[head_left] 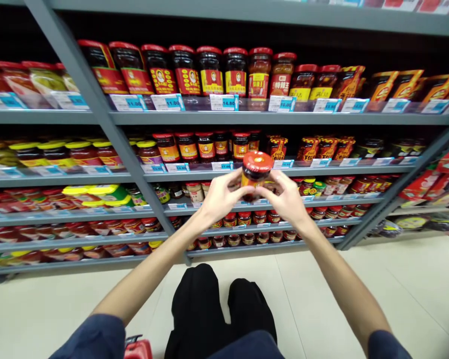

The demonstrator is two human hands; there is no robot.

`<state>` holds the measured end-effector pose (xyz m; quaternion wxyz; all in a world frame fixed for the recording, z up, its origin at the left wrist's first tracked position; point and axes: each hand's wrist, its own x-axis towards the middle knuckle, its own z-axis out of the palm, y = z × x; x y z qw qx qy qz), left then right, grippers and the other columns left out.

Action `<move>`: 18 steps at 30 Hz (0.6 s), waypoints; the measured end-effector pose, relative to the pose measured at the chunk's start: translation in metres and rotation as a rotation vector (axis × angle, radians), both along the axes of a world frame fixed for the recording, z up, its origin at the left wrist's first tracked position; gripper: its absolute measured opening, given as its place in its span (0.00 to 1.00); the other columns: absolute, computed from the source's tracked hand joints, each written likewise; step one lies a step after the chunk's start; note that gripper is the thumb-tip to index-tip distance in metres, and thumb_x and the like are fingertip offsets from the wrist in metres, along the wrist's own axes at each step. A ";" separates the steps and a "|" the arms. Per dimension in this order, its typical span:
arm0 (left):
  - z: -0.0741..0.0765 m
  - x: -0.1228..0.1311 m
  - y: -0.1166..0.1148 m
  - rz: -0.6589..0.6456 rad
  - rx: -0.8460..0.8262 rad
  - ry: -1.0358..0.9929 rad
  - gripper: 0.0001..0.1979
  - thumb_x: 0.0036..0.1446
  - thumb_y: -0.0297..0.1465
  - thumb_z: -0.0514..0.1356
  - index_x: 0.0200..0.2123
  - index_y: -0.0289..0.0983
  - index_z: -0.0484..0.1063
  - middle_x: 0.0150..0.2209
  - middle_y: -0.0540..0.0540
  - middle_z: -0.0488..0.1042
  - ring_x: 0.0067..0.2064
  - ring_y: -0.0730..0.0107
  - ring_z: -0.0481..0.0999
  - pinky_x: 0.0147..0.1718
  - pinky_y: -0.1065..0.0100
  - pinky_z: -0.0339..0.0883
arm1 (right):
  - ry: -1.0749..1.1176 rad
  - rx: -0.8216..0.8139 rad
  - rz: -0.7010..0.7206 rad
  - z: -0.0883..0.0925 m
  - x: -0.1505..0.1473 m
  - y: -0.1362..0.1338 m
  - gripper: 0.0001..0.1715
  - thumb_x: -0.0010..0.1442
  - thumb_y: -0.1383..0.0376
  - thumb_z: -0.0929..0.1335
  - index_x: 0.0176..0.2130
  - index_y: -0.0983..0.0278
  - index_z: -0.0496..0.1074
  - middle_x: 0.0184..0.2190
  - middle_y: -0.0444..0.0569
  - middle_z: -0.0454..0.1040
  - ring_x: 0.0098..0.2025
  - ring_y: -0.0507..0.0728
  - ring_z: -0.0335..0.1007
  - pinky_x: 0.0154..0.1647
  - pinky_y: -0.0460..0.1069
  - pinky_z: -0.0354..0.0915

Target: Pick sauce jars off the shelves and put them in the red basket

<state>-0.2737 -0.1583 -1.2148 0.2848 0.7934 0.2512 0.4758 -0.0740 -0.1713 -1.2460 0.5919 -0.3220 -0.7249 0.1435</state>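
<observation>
A dark sauce jar (256,172) with a red lid is held upright between my two hands, in front of the middle shelves. My left hand (222,195) grips it from the left, thumb across the front. On the other side, my right hand (284,197) grips it with its thumb also at the front, the two thumbs nearly meeting. The fingers behind the jar are partly hidden. Just behind it on the shelf stand similar red-lidded jars (206,146), next to orange-and-black packets (278,148).
Taller jars (211,71) line the upper shelf above price tags (224,102). A slanting grey post (93,94) divides the racks. Yellow-lidded jars (56,154) stand at left. Tiled floor (314,294) lies below, with a red object (138,349) beside my legs.
</observation>
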 end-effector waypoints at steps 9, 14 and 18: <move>0.045 0.045 0.100 0.240 0.414 0.055 0.18 0.57 0.27 0.67 0.52 0.34 0.78 0.52 0.39 0.78 0.55 0.56 0.77 0.59 0.57 0.70 | -0.124 0.419 -0.230 0.034 0.032 0.106 0.26 0.68 0.59 0.68 0.62 0.65 0.69 0.59 0.60 0.73 0.61 0.66 0.72 0.63 0.63 0.71; 0.032 0.057 0.121 0.290 0.389 -0.053 0.19 0.57 0.25 0.65 0.53 0.33 0.76 0.52 0.38 0.81 0.53 0.56 0.80 0.57 0.57 0.72 | -0.094 0.354 -0.291 0.024 0.029 0.138 0.29 0.69 0.59 0.67 0.66 0.64 0.66 0.62 0.60 0.72 0.63 0.66 0.70 0.64 0.64 0.69; 0.025 0.063 0.135 0.311 0.334 -0.089 0.17 0.59 0.26 0.65 0.52 0.31 0.77 0.47 0.38 0.83 0.48 0.56 0.82 0.54 0.58 0.73 | -0.028 0.278 -0.199 0.020 0.024 0.147 0.40 0.70 0.55 0.65 0.73 0.63 0.51 0.63 0.61 0.71 0.64 0.63 0.71 0.64 0.62 0.70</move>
